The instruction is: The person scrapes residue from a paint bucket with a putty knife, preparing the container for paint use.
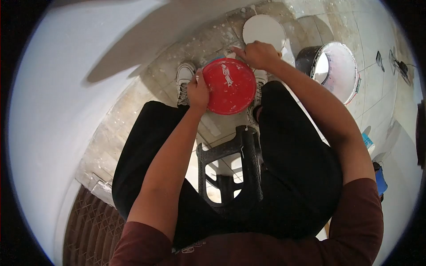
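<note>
A round red lid (230,86), smeared with white, faces me between my feet. My left hand (198,91) grips its left edge, thumb on the rim and fingers mostly hidden behind. Just beyond the lid's upper right edge, my right hand (258,55) is closed around what looks like a putty knife. The end of its handle (279,54) shows on the right side of the fist, and a pale blade-like part (231,55) shows near the fingertips. Something blue peeks out behind the top of the lid.
A white round lid or bucket top (264,33) is on the floor beyond my right hand. A paint-stained bucket (336,73) lies on its side at the right. A black plastic stool (253,173) is between my legs. A white wall (66,66) rises on the left.
</note>
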Action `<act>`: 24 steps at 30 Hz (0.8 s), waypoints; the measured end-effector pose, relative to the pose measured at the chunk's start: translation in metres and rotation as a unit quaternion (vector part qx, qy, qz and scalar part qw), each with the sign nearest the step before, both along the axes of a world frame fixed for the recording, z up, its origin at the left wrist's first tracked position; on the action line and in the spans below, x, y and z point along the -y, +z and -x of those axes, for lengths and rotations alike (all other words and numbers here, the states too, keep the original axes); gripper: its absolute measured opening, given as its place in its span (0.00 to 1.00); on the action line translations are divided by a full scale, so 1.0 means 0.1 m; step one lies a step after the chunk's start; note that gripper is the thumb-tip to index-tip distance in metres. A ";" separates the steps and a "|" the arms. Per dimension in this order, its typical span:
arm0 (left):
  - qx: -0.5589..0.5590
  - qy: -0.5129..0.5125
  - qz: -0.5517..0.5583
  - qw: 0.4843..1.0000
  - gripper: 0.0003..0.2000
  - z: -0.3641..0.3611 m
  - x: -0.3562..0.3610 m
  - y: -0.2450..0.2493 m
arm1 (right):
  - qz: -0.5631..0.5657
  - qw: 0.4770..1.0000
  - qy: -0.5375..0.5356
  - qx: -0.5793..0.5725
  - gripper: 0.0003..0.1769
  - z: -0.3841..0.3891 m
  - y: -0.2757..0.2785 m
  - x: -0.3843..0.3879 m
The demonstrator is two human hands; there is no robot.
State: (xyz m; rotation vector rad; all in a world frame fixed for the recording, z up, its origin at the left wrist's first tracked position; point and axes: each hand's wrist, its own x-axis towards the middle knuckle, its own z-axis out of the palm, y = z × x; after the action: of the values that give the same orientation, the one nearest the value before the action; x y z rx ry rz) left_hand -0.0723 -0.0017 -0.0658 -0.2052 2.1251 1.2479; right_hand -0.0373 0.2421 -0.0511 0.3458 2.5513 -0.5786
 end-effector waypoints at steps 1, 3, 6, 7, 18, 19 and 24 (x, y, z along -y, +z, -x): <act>-0.011 0.000 0.018 1.000 0.26 0.01 -0.03 0.03 | 0.005 0.999 -0.025 -0.035 0.42 -0.12 0.04 0.09; -0.020 0.003 0.031 0.999 0.26 0.00 -0.05 0.05 | -0.030 0.999 0.016 -0.042 0.24 -0.26 0.09 0.19; -0.010 0.013 0.002 1.000 0.25 0.01 -0.04 -0.03 | -0.059 0.994 0.075 -0.060 0.19 -0.13 0.05 0.07; 0.006 0.017 -0.012 1.000 0.25 0.02 -0.01 -0.10 | -0.063 0.992 0.093 -0.062 0.19 -0.13 0.05 0.05; 0.043 0.026 -0.018 0.999 0.25 0.03 -0.01 -0.03 | 0.174 0.971 -0.085 0.139 0.31 -0.33 0.07 -0.28; 0.046 0.025 -0.016 0.998 0.25 0.03 -0.02 0.00 | 0.209 0.942 -0.124 0.233 0.31 -0.36 0.16 -0.37; 0.021 0.040 -0.018 0.999 0.25 0.00 -0.02 -0.09 | 0.116 0.986 -0.017 0.119 0.27 -0.49 -0.10 -0.43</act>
State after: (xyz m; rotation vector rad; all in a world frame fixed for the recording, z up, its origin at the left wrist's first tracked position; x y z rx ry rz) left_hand -0.0723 0.0006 -0.0744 -0.3014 2.0749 1.3157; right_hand 0.0115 0.2854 -0.0607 0.3523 2.2258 -0.7886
